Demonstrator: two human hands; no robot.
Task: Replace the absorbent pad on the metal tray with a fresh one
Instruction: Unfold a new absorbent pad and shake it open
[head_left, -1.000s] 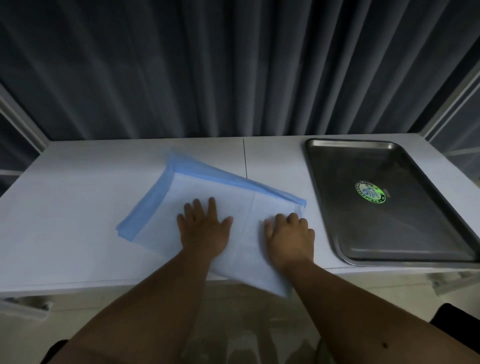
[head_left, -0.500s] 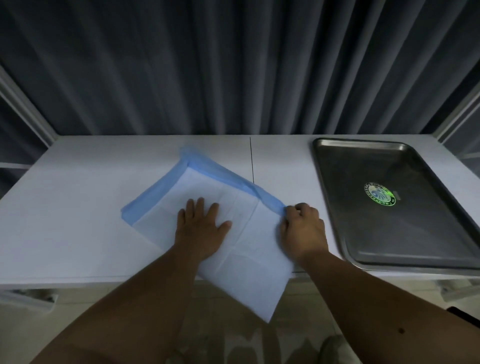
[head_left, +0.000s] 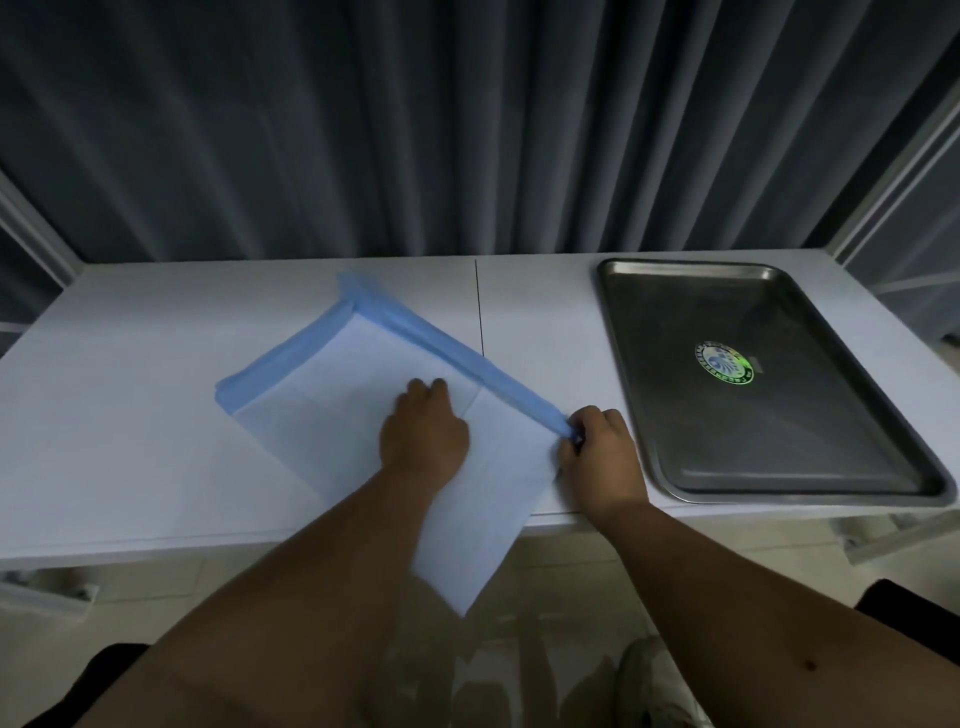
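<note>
Left hand (head_left: 423, 434): knuckles up, fingers curled, pressing folded absorbent pad (head_left: 332, 395) onto tabletop (head_left: 130, 415); right hand (head_left: 597, 447): grip pinching pad's blue right corner; metal tray (head_left: 779, 478): bare, just right of it.

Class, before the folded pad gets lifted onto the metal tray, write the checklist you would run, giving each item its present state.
1. Metal tray bare of any old pad: ok.
2. Right hand pinches the absorbent pad at its blue corner: ok.
3. Left hand rests on the pad: ok.
4. Pad fully unfolded: not ok, it lies folded.
5. Pad fully on the white table: not ok, one corner overhangs the front edge.
6. Pad unused: cannot tell.
</note>
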